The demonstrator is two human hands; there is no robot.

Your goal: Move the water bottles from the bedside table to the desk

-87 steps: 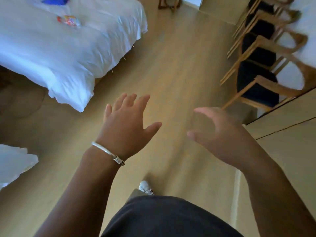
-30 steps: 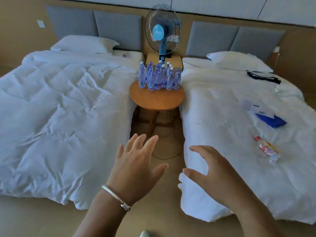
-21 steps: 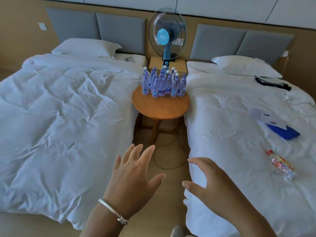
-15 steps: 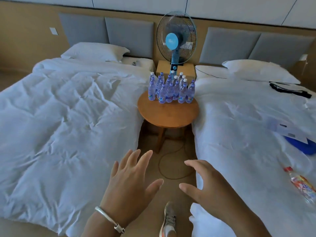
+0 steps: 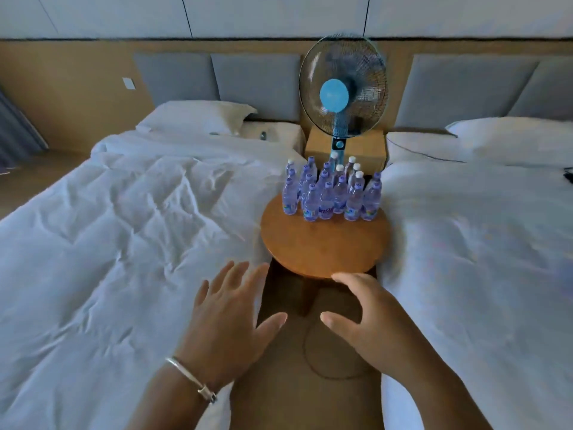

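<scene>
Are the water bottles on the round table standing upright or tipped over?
Upright: the water bottles all stand with caps up on the round table.

Round wooden table [image 5: 322, 246] between two white beds [image 5: 124, 243], bearing a cluster of upright water bottles [image 5: 331, 193] at its far side. Fan [image 5: 342, 91] on a cabinet [image 5: 362, 144] behind. Left hand [image 5: 229, 321] and right hand [image 5: 369, 318] in foreground, fingers spread, holding nothing.

Hotel bedroom, twin beds [image 5: 124, 243], headboards [image 5: 217, 82]
</scene>
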